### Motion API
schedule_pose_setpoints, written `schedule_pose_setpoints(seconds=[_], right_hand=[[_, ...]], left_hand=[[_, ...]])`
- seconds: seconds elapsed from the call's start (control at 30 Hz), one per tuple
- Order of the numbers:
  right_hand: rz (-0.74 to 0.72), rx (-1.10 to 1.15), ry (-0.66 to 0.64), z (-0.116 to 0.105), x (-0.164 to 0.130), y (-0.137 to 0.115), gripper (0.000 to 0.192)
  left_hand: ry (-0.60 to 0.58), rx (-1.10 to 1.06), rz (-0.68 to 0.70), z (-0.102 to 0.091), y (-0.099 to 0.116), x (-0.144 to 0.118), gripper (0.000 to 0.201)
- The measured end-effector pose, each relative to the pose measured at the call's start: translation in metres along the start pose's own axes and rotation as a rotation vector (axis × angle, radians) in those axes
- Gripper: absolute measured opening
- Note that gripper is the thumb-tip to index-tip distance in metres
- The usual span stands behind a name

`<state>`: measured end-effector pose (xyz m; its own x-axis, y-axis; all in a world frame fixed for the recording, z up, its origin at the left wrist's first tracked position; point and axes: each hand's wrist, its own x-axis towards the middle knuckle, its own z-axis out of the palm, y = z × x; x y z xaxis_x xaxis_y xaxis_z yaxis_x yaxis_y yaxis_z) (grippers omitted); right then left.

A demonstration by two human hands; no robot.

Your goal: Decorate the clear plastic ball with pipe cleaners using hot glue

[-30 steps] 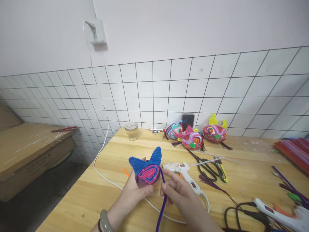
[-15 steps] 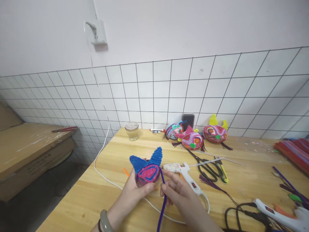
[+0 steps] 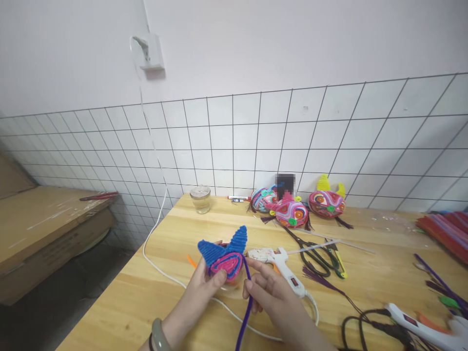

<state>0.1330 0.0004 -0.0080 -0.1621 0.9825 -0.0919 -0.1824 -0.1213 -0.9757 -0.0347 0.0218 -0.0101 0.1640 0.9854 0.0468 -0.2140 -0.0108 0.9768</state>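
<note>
My left hand (image 3: 199,297) holds a small round craft head (image 3: 225,262) wound from pink, red and purple pipe cleaners, with two blue ears on top. My thumb presses on its front face. My right hand (image 3: 268,291) pinches a purple pipe cleaner (image 3: 245,312) that runs from the head's right side down past my wrist. Both hands hover just above the wooden table (image 3: 168,243), near its front left part.
A white glue gun (image 3: 283,263) lies right behind my right hand, its white cable (image 3: 153,234) running to a wall socket (image 3: 149,51). Black scissors (image 3: 316,253), three finished craft heads (image 3: 292,210), a glass jar (image 3: 200,199), another glue gun (image 3: 420,325) and pipe cleaner bundles (image 3: 444,226) lie further right.
My left hand has tilted the craft head slightly and the thumb has slid up onto its face. The view has shifted a little.
</note>
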Motion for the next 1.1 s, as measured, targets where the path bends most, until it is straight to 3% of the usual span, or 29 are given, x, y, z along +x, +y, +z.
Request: schedule_pose_setpoints(seconds=[0.23, 0.53, 0.7, 0.9, 1.1], right_hand=[[0.003, -0.039, -0.059, 0.001, -0.001, -0.001, 0.064], [-0.025, -0.025, -0.048, 0.004, -0.002, 0.004, 0.056], [-0.01, -0.07, -0.053, 0.0, 0.0, 0.002, 0.059], [-0.015, -0.073, -0.06, -0.003, 0.001, 0.002, 0.056], [-0.008, -0.057, -0.084, -0.003, 0.001, 0.003, 0.057]], left_hand=[[0.102, -0.013, -0.052, 0.001, 0.0, -0.002, 0.054], [0.145, 0.024, -0.065, 0.001, 0.003, -0.004, 0.047], [0.063, 0.02, -0.071, -0.002, -0.002, -0.001, 0.044], [-0.077, -0.193, -0.048, -0.005, -0.012, 0.004, 0.056], [0.011, -0.105, -0.058, -0.003, -0.006, 0.001, 0.059]])
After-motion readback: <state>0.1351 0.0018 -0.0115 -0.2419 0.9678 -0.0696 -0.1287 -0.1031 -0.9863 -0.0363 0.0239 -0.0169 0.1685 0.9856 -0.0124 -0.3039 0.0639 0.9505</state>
